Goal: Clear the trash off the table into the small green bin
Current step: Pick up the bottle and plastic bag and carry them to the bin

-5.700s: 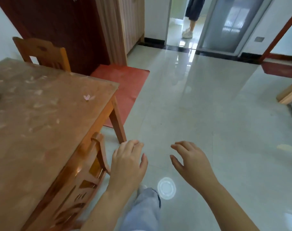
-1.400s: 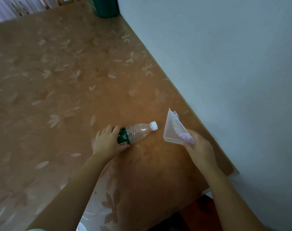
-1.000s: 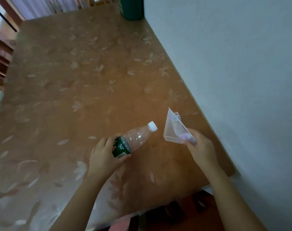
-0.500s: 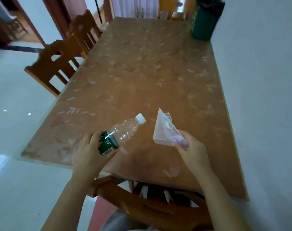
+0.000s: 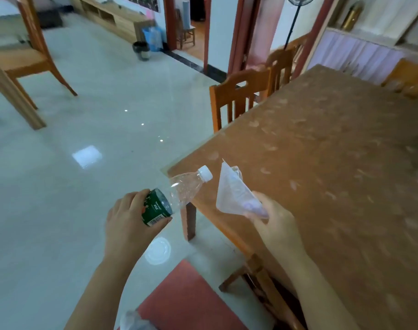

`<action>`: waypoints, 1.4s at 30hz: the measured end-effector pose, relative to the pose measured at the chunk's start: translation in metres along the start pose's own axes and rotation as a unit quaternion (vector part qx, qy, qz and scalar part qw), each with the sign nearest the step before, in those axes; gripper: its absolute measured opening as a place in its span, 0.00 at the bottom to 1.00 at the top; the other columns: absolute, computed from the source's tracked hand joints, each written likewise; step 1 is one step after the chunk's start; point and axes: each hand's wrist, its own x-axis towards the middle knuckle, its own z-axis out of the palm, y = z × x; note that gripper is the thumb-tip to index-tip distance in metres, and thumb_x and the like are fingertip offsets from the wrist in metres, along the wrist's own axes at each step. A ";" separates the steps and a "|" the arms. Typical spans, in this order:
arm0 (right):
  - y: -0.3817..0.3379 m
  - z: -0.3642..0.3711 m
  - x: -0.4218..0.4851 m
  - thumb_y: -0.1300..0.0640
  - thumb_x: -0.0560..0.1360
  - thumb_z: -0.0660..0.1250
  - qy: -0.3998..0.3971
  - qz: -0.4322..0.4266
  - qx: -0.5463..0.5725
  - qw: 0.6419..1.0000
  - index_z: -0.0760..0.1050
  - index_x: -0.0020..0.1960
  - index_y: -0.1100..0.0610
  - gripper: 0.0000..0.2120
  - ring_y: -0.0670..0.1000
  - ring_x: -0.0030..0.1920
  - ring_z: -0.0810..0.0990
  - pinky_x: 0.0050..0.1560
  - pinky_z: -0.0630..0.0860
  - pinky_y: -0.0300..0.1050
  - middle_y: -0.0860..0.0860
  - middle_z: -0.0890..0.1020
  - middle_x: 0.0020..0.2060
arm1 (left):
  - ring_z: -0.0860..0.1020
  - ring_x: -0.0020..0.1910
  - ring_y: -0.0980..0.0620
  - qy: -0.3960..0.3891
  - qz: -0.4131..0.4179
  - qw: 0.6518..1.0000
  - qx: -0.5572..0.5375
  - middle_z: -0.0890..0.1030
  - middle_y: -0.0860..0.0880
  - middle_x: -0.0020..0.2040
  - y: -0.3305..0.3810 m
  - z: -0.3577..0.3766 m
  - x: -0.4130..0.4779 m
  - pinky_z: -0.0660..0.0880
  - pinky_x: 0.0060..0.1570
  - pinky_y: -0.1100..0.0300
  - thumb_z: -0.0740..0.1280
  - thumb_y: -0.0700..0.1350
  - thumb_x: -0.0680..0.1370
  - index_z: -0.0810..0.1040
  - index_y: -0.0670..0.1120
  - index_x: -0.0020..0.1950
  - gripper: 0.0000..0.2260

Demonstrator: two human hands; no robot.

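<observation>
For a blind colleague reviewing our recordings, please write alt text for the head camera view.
A person's left hand grips a clear bottle with a green label and the right hand pinches a clear plastic bag, both held up near the corner of a brown table. A wooden chair and a pale tiled floor lie beyond.

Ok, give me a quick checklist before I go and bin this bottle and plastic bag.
1. Left hand grip on the bottle: ok, fingers wrapped round the labelled lower part.
2. Cap on the bottle: ok.
3. Right hand grip on the clear plastic bag: ok, pinched at one corner.
4. Small green bin in sight: not ok, it is not in this view.
5. No other trash left on the table: cannot tell, the surface is blurred and its far end is cut off.
</observation>
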 end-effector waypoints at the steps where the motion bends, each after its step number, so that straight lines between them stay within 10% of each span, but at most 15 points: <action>1: -0.018 0.019 0.009 0.54 0.71 0.68 -0.011 -0.011 -0.003 1.000 0.70 0.62 0.50 0.20 0.49 0.52 0.77 0.49 0.69 0.39 0.49 0.81 0.55 | 0.75 0.49 0.38 0.007 -0.022 1.000 0.000 0.79 0.42 0.50 -0.024 -0.009 0.001 0.71 0.49 0.44 0.79 0.48 0.60 0.75 0.42 0.58 0.30; 5: -0.104 0.105 0.042 0.58 0.71 0.69 -0.058 -0.060 0.009 0.997 0.73 0.59 0.52 0.18 0.41 0.42 0.74 0.41 0.63 0.19 0.51 0.82 0.47 | 0.75 0.49 0.38 0.009 -0.103 0.995 0.012 0.79 0.41 0.50 -0.125 -0.049 0.005 0.72 0.48 0.44 0.80 0.47 0.60 0.75 0.41 0.58 0.30; 11: -0.214 0.224 0.093 0.55 0.73 0.67 -0.163 -0.102 0.039 0.981 0.74 0.58 0.52 0.14 0.44 0.43 0.77 0.40 0.67 0.30 0.48 0.81 0.41 | 0.75 0.49 0.38 0.015 -0.183 0.981 0.067 0.79 0.40 0.51 -0.259 -0.108 0.021 0.71 0.48 0.44 0.80 0.48 0.60 0.75 0.40 0.59 0.30; 15: -0.242 0.268 0.124 0.56 0.71 0.70 -0.160 -0.104 0.049 0.980 0.74 0.57 0.52 0.15 0.33 0.42 0.70 0.38 0.63 0.19 0.43 0.77 0.39 | 0.75 0.50 0.38 0.021 -0.196 0.978 0.070 0.79 0.40 0.52 -0.302 -0.116 0.054 0.71 0.49 0.44 0.79 0.48 0.61 0.75 0.40 0.59 0.30; 22: -0.233 0.313 0.223 0.55 0.71 0.69 -0.152 -0.052 0.029 0.987 0.73 0.59 0.53 0.17 0.53 0.46 0.79 0.42 0.67 0.38 0.53 0.83 0.47 | 0.74 0.51 0.40 0.004 -0.137 0.990 0.029 0.79 0.43 0.53 -0.327 -0.077 0.177 0.70 0.50 0.47 0.78 0.51 0.62 0.74 0.42 0.60 0.31; 42: -0.201 0.346 0.598 0.51 0.69 0.69 0.029 0.142 0.086 0.986 0.71 0.55 0.42 0.16 0.46 0.40 0.76 0.38 0.72 0.39 0.42 0.78 0.41 | 0.74 0.50 0.40 -0.065 0.036 0.997 0.003 0.79 0.42 0.53 -0.333 0.035 0.650 0.69 0.50 0.47 0.78 0.51 0.62 0.74 0.42 0.61 0.31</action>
